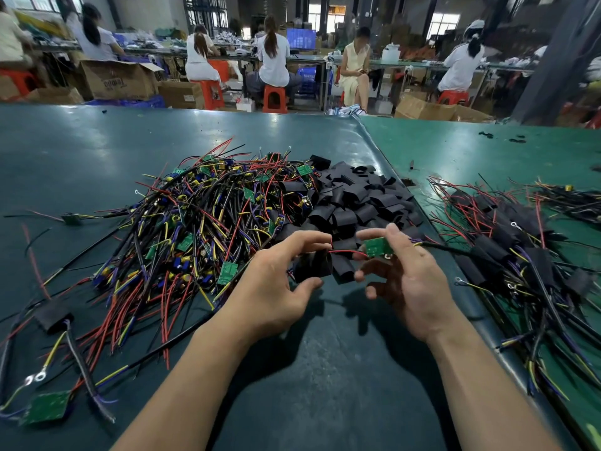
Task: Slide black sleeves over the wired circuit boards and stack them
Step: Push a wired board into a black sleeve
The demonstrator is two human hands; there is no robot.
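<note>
My right hand (401,275) pinches a small green circuit board (377,247) by its edges; its black cable trails off to the right. From the board a red wire (344,252) runs left into a black sleeve (313,265), which my left hand (276,281) grips between thumb and fingers. A second black sleeve (343,270) lies just under the board. Behind my hands sit a big tangle of unsleeved wired boards (201,216) and a heap of loose black sleeves (357,196). Sleeved boards (507,252) are piled at the right.
A dark green mat (325,369) covers the table, with a lighter green surface (471,151) to the right. One sleeved board (53,315) and a bare board (45,406) lie at the near left. Several seated people work at benches beyond the table's far edge.
</note>
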